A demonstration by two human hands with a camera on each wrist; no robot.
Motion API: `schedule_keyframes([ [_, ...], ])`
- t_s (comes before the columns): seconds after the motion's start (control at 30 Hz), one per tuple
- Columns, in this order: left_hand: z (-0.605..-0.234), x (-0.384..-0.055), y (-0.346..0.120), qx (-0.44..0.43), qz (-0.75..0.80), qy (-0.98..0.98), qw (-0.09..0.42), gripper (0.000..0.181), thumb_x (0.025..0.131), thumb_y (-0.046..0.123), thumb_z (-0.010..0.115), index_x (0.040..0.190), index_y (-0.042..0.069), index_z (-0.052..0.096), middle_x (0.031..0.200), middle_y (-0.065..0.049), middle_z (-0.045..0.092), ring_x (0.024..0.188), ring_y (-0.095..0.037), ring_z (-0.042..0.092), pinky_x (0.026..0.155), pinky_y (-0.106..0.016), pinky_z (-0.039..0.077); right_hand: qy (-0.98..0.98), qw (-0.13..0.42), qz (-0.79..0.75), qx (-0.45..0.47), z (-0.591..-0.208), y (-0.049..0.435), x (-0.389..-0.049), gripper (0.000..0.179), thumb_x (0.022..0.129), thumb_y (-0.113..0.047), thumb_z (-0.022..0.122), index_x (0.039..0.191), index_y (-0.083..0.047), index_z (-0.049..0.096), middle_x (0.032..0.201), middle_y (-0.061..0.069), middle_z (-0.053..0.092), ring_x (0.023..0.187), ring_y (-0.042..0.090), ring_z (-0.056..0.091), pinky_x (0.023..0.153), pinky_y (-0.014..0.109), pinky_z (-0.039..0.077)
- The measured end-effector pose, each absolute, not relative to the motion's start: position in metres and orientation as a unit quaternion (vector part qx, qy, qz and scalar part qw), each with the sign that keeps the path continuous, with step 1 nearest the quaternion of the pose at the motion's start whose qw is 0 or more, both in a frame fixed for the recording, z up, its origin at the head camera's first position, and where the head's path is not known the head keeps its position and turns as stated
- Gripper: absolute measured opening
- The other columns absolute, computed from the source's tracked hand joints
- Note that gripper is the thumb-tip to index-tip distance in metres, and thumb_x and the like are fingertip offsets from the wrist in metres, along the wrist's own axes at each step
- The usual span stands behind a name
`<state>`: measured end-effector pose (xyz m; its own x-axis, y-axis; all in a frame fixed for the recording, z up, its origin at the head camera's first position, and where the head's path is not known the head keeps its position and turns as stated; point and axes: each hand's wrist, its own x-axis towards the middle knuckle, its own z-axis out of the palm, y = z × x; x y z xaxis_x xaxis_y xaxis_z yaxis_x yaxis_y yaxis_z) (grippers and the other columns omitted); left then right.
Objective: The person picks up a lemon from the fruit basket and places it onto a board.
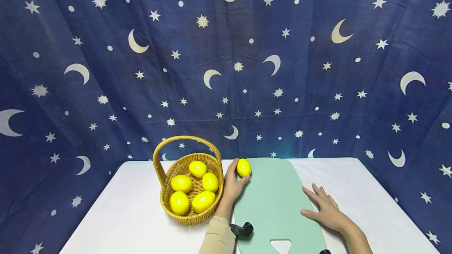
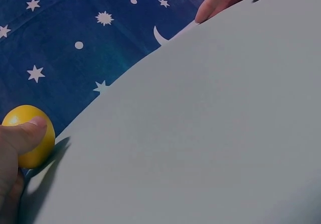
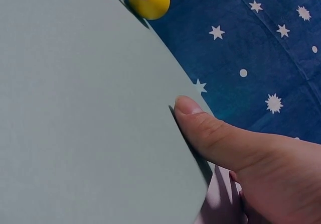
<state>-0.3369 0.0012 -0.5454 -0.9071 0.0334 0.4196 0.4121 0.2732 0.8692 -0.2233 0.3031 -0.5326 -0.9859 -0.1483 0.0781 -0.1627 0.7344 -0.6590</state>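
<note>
A yellow lemon (image 1: 244, 167) is pinched between the thumb and fingers of my left hand (image 1: 234, 183), at the far left corner of a pale green cutting board (image 1: 275, 199). The left wrist view shows the thumb lying across the lemon (image 2: 30, 133). My right hand (image 1: 326, 209) is beside the board's right edge, fingers spread and holding nothing. In the right wrist view its thumb (image 3: 215, 136) reaches over the board's edge.
Left of the board stands a woven basket (image 1: 166, 203) with a tall arched handle and several yellow lemons (image 1: 204, 202) inside. A white cloth (image 1: 123, 214) covers the table. Behind it hangs a dark blue curtain (image 1: 247, 77) printed with moons and stars.
</note>
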Motion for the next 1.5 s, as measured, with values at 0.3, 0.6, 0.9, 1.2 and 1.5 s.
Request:
schedule_keyframes([
  [0.3, -0.544, -0.337, 0.000, -0.134, -0.565, -0.796, 0.170, 0.074, 0.077, 0.003, 0.075, 0.141, -0.003, 0.039, 0.146, -0.019, 0.041, 0.136, -0.031, 0.038, 0.113, -0.043, 0.032, -0.933, 0.013, 0.350, 0.085, -0.532, 0.303, -0.226, 0.081, 0.076, -0.043, 0.073, 0.140, -0.003, 0.043, 0.150, 0.037, 0.015, 0.136, 0.059, 0.004, 0.106, 0.070, -0.001],
  [0.6, -0.498, -0.314, 0.002, -0.154, -0.465, -0.859, 0.150, 0.064, 0.081, 0.016, 0.073, 0.139, 0.006, 0.046, 0.145, -0.015, 0.043, 0.135, -0.032, 0.041, 0.111, -0.048, 0.033, -0.930, -0.005, 0.359, 0.076, -0.534, 0.302, -0.224, 0.083, 0.075, -0.043, 0.073, 0.141, -0.003, 0.042, 0.150, 0.037, 0.012, 0.137, 0.058, 0.001, 0.107, 0.070, -0.003],
  [0.9, -0.411, -0.260, -0.027, -0.310, -0.369, -0.876, -0.020, 0.062, 0.086, 0.039, 0.067, 0.141, 0.019, 0.046, 0.144, 0.002, 0.048, 0.134, -0.017, 0.043, 0.111, -0.037, 0.036, -0.933, -0.018, 0.352, 0.070, -0.534, 0.302, -0.225, 0.084, 0.076, -0.044, 0.073, 0.141, -0.003, 0.041, 0.150, 0.037, 0.010, 0.137, 0.058, 0.001, 0.106, 0.070, -0.003],
  [1.2, -0.393, -0.241, -0.107, -0.334, -0.490, -0.798, -0.110, 0.058, 0.087, 0.028, 0.069, 0.140, 0.018, 0.047, 0.142, 0.004, 0.049, 0.132, -0.021, 0.046, 0.110, -0.034, 0.038, -0.935, -0.004, 0.345, 0.082, -0.533, 0.303, -0.227, 0.082, 0.076, -0.043, 0.072, 0.141, -0.002, 0.041, 0.149, 0.039, 0.012, 0.135, 0.060, 0.003, 0.105, 0.072, -0.001],
  [1.5, -0.418, -0.257, -0.145, -0.188, -0.667, -0.717, 0.077, 0.048, 0.091, 0.005, 0.060, 0.137, 0.005, 0.047, 0.137, -0.017, 0.052, 0.130, -0.036, 0.046, 0.107, -0.036, 0.041, -0.932, -0.007, 0.352, 0.085, -0.534, 0.304, -0.226, 0.083, 0.077, -0.042, 0.072, 0.141, -0.001, 0.039, 0.148, 0.040, 0.011, 0.135, 0.060, 0.002, 0.104, 0.072, -0.003],
])
